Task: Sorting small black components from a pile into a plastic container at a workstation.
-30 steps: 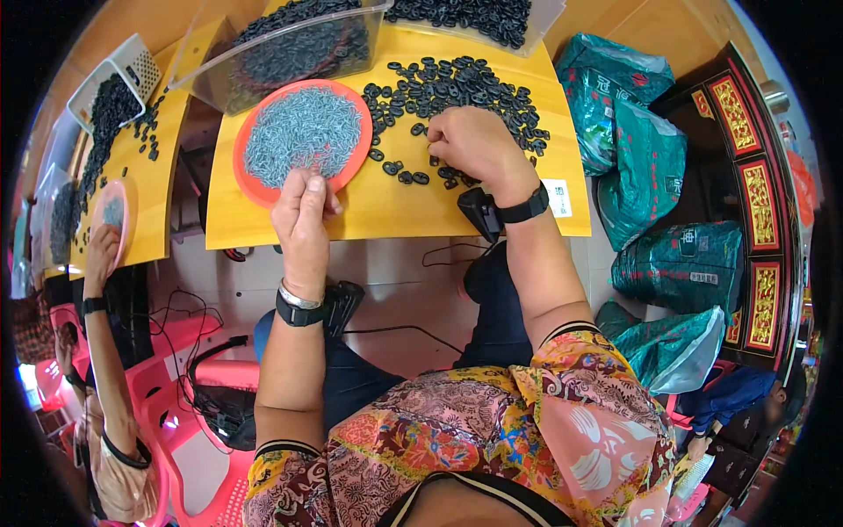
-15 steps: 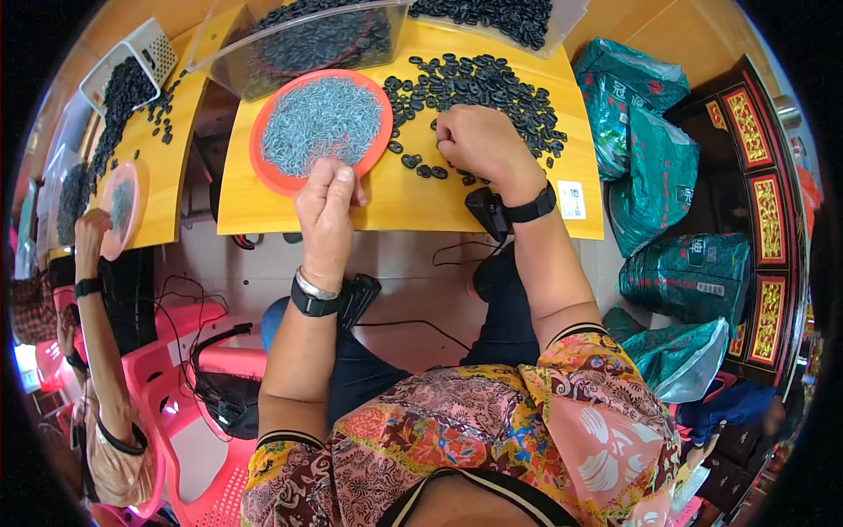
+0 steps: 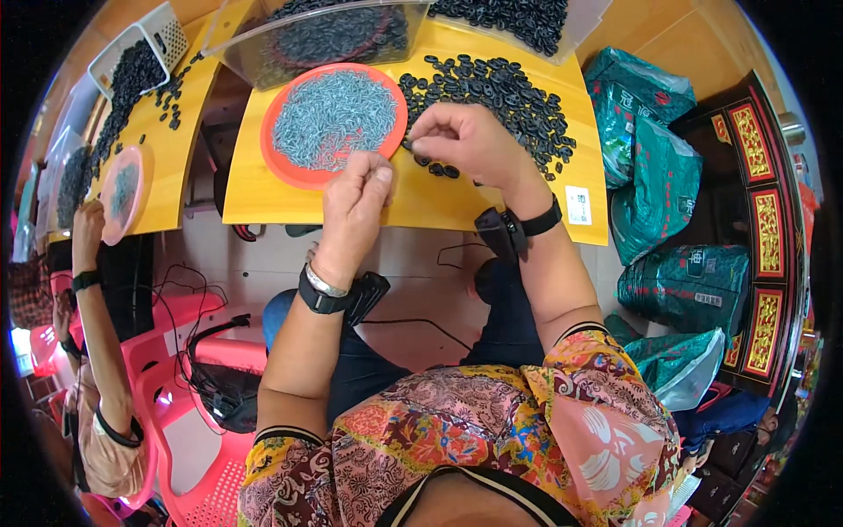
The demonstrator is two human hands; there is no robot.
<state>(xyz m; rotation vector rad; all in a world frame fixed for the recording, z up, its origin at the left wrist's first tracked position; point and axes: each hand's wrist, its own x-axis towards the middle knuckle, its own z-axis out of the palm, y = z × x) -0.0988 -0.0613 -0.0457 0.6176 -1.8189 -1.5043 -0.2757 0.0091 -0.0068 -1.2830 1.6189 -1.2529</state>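
A round orange-red plate [image 3: 270, 158] on the yellow table holds a heap of thin silvery screw-like pieces [image 3: 329, 119]. At its near right rim my left hand [image 3: 358, 198] is closed, thumb against curled fingers; whatever it may grip is hidden. My right hand [image 3: 479, 145] hovers over the near left side of a spread of small black oval pieces [image 3: 509, 92] with holes. Its thumb and forefinger are bent together, tips pointing left toward the plate, and I cannot make out what is between them. Both wrists wear black bands.
Clear bins [image 3: 342, 39] of black pieces stand at the table's back. Green bags [image 3: 654, 176] lie to the right beside a dark carved cabinet [image 3: 764, 224]. At left, another person's hand [image 3: 88, 228] is near a pink plate [image 3: 132, 220]. A pink chair [image 3: 189, 465] stands behind.
My left hand has drawn back from the screw-like pieces to the right, off the plate's near rim. My right hand has turned and shifted left, its fingers now reaching toward the plate.
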